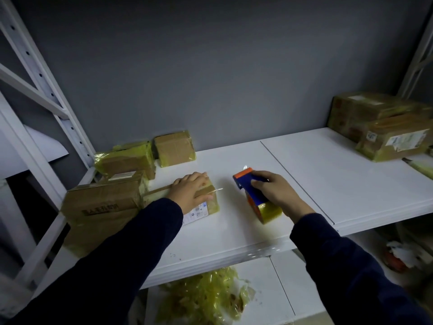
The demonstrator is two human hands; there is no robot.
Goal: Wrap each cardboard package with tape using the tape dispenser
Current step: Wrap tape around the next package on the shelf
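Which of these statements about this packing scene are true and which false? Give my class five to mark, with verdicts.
1. The right hand grips the tape dispenser. True.
2. The left hand rests on a small package. True.
3. The tape dispenser is green and red. False: it is blue with an orange front.
4. Crumpled yellowish tape lies on the lower shelf. True.
5. The packages at far right stand on the floor. False: they sit on the upper shelf.
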